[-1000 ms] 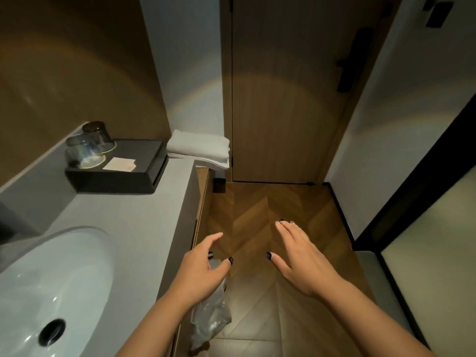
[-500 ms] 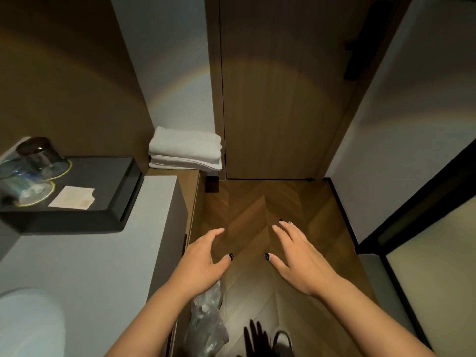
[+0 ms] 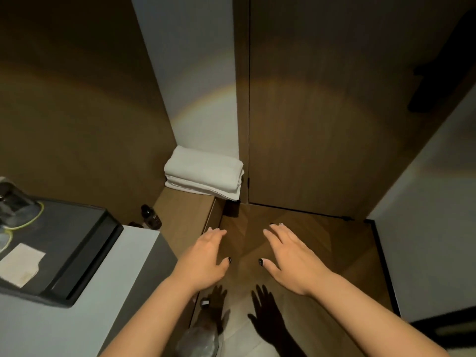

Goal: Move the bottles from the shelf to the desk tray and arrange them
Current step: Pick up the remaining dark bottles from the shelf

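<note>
A dark bottle (image 3: 151, 218) stands on a low wooden shelf (image 3: 185, 215) behind the corner of the grey counter; a second dark cap (image 3: 135, 224) just peeks over the counter edge beside it. A black tray (image 3: 77, 243) sits on the counter at the left. My left hand (image 3: 203, 258) and my right hand (image 3: 288, 256) hover palm down over the floor, fingers spread, holding nothing. Both are to the right of the bottles and apart from them.
Folded white towels (image 3: 204, 173) lie at the far end of the shelf. Upturned glasses (image 3: 15, 204) and a white card (image 3: 20, 261) rest on the tray. A wooden door (image 3: 334, 112) is ahead. A clear plastic bag (image 3: 201, 336) hangs below the counter.
The view has swung right and forward: the sink has left the frame and the bottles on the low shelf have come into sight. Both hands keep the same spread pose.
</note>
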### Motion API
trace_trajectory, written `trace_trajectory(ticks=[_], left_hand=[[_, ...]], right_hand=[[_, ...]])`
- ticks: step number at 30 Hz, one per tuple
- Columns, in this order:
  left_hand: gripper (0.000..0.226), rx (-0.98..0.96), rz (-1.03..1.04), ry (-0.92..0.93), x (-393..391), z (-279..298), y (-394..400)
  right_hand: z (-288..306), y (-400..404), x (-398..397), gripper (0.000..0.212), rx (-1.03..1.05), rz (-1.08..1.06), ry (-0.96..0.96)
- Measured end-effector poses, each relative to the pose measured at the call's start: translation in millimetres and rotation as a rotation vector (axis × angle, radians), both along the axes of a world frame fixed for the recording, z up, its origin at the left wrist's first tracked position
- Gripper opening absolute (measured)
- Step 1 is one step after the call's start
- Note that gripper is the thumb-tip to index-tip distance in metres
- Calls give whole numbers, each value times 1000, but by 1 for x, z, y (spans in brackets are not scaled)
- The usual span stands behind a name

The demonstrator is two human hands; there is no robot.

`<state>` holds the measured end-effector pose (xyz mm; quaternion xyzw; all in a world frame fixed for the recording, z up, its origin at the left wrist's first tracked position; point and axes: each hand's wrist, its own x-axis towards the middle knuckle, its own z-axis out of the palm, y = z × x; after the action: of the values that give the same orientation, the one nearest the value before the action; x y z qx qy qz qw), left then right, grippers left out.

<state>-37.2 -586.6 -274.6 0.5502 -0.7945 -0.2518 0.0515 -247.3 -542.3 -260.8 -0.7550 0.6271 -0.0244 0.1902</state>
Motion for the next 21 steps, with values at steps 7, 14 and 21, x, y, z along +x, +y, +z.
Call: trace_trajectory(ticks=[7,14,21], left_hand=[[68,39,95,-12,-8,-11,-72],[67,104,279,7,17,-32,-169],[108,111,351,-38,62,-47,-262]], right_hand=[[-3,-97,-4,69,40,166,58],[-23,-221,31,64,125,295,71],[-19,-339,71,53,-75,445,160]])
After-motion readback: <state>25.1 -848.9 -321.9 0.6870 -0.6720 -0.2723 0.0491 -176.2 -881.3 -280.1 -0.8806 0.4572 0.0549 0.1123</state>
